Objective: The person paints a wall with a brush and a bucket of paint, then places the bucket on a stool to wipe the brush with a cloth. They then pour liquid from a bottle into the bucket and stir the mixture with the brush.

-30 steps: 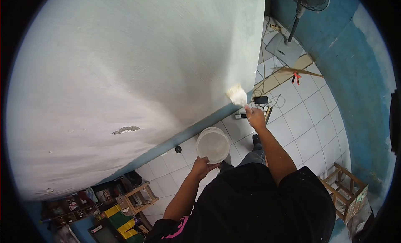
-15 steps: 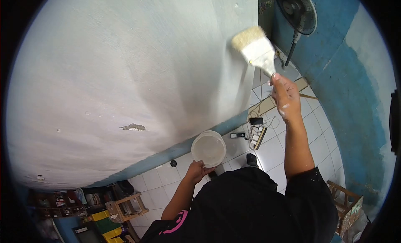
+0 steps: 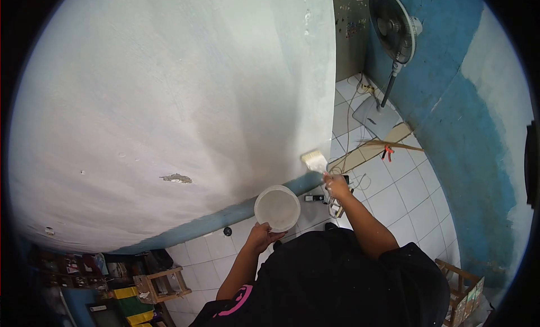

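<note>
My right hand (image 3: 337, 186) is closed around the handle of a wide paintbrush (image 3: 315, 160). The pale bristles lie against the lower right part of the whitish wall (image 3: 225, 91), just above its blue bottom band (image 3: 225, 210); contact itself is hard to make out. In my left hand (image 3: 264, 236) is a round, translucent plastic tub (image 3: 277, 208), gripped at its near rim. Its inside looks pale grey-white. A patch of broken plaster (image 3: 176, 178) shows on the wall to the left.
A standing fan (image 3: 394, 29) is by the blue wall at the right. Cables and a power strip (image 3: 336, 207) lie on the tiled floor below my right hand. Wooden stools stand at lower left (image 3: 163, 285) and lower right (image 3: 464, 290). A broom (image 3: 388, 143) lies near the fan.
My right hand has brought the paintbrush down from high beside the wall's right edge to low on the wall. My left hand still holds the tub in nearly the same spot.
</note>
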Demonstrator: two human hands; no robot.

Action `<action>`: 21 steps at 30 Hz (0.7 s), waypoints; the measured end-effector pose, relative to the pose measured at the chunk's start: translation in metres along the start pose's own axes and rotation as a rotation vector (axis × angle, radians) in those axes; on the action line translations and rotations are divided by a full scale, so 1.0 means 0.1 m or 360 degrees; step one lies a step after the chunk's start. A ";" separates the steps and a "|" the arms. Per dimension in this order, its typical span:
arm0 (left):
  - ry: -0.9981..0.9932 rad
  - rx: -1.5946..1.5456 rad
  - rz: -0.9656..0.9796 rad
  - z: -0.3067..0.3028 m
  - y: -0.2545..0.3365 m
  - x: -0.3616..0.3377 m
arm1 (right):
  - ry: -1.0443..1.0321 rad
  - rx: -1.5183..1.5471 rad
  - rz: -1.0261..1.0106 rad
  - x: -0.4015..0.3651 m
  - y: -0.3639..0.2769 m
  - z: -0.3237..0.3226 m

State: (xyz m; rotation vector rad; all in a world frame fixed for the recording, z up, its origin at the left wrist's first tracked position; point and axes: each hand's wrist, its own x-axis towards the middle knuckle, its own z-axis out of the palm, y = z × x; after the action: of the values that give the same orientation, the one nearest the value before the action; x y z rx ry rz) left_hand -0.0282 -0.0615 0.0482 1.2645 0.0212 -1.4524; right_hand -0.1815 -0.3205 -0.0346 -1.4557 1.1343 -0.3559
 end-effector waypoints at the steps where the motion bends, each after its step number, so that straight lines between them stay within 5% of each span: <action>1: -0.0013 0.0014 -0.0008 0.06 -0.01 0.02 | 0.0032 -0.0010 -0.0170 -0.07 -0.35 -0.09; 3: -0.0033 0.0039 -0.0015 0.16 -0.01 0.07 | -0.0188 0.0560 0.0035 -0.38 -1.24 -0.36; 5: -0.0026 -0.0020 0.0029 0.24 -0.05 0.13 | -0.0355 0.0786 -0.0125 -0.74 -1.89 -0.65; 8: -0.0075 -0.0091 0.0012 0.23 -0.13 0.32 | -0.0355 0.1061 -0.0389 -1.10 -2.43 -0.93; 11: -0.0038 -0.0058 0.0010 0.42 -0.12 0.29 | -0.0153 0.0986 -0.1016 -0.98 -2.45 -0.89; 14: 0.0015 -0.0079 0.0072 0.48 -0.14 0.27 | 0.0243 0.0120 -0.1260 -0.56 -1.94 -0.55; 16: 0.0058 -0.0144 0.0092 0.47 -0.17 0.28 | 0.0097 -0.0458 -0.0861 -0.14 -1.24 -0.25; 21: 0.0148 -0.0010 0.0003 0.43 -0.26 0.12 | -0.0050 -0.0565 -0.0249 0.13 0.32 0.21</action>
State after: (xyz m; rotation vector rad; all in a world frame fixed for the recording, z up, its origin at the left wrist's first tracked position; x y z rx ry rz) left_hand -0.0717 -0.0881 0.0421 1.3254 0.0867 -1.3901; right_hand -0.1728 -0.3126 -0.0736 -1.8623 1.0986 -0.2460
